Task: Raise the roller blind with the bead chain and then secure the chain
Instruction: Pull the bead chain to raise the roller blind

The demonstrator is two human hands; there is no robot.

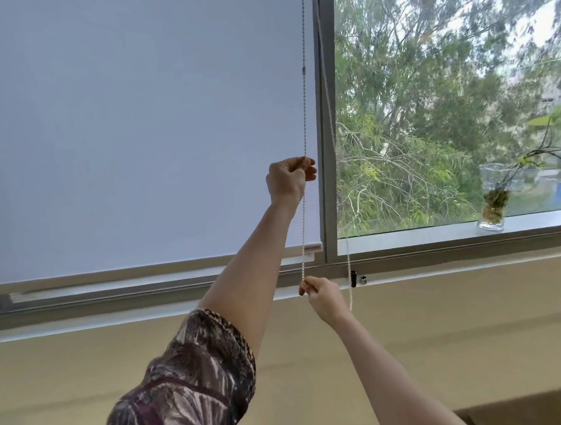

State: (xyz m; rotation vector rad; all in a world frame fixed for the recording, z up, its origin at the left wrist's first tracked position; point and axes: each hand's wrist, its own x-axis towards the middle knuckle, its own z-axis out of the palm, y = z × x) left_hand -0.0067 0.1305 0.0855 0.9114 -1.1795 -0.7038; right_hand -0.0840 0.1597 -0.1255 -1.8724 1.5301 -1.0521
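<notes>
Window (447, 101), trees outside, beige wall (447, 333).

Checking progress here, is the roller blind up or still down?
Still down: the roller blind covers nearly the whole pane, its bottom bar just above the sill, while both hands hold the bead chain.

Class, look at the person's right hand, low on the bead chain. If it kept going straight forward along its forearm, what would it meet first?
Most likely the window frame just above the sill. The right hand, pinching the bead chain, points up and away at it, and nothing shows between. Depth is hard to judge from one view.
</notes>
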